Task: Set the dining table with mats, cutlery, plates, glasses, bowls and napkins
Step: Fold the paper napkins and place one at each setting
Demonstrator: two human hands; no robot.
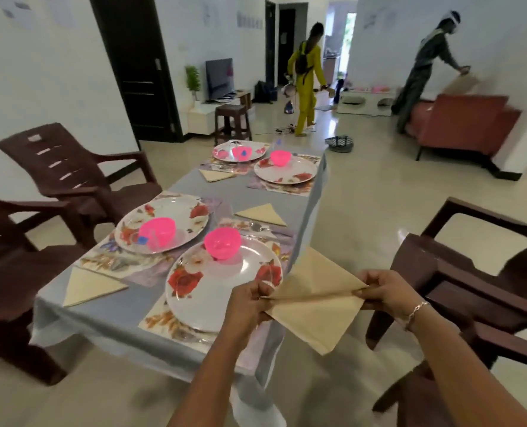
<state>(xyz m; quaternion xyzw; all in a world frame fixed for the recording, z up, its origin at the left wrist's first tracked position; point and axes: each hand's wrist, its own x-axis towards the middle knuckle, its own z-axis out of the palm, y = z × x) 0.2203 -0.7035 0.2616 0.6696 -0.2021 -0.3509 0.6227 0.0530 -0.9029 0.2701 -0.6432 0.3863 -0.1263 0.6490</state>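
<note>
Beige napkin (pixel 314 315): held in the air off the near right corner of the surface (pixel 102 315), at 4 o'clock from the near right plate (pixel 225 288); one flap rises toward 12 o'clock, the other hangs toward 6.
Fold axis: the crease runs from 9 to 3 o'clock, hand to hand.
Left hand (pixel 251 300): fingers curled, pinching the crease's 9 o'clock end, in front of the plate's rim.
Right hand (pixel 382 291): fingers curled, pinching the 3 o'clock end, out past the surface's edge.
Step, as judged: folding to a triangle, the shape of the three laid napkins (pixel 89 286).
Coming move, as judged: bare cloth along the near edge lies at about 8 o'clock from the left hand, which is the nearer one.
Hard to make out: the glasses are clear and show only as faint outlines. One spoon (pixel 257 226) shows at 12 o'clock from the plate. Both forearms are cut off by the bottom edge.
</note>
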